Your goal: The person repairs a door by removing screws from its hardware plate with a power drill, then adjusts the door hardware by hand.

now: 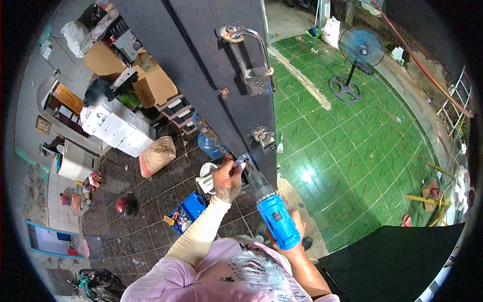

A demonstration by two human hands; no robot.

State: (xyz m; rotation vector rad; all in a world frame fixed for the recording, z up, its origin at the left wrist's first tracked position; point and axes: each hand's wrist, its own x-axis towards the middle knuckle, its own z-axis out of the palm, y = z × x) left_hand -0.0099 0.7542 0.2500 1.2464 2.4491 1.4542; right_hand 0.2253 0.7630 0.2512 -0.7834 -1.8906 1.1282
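My right hand [297, 229] is wrapped round the grip of a blue cordless drill [277, 221]. The drill's dark chuck [257, 182] points up toward the edge of a dark door [201, 65]. At that spot my left hand [229, 176] pinches a small metal piece [243, 159] against the door, close to the drill's tip. Just above and to the right sits a metal latch [264, 138] on the door. Higher up, a chrome pull handle [249, 53] is fixed to it. The exact contact between bit and metal is too small to tell.
An open blue toolbox [188, 211] lies on the dark tiles at lower left, near a water jug [209, 145] and a sack [157, 156]. White drawers [118, 126] and cardboard boxes [153, 85] stand farther left. A fan [352, 65] stands on green tiles at right.
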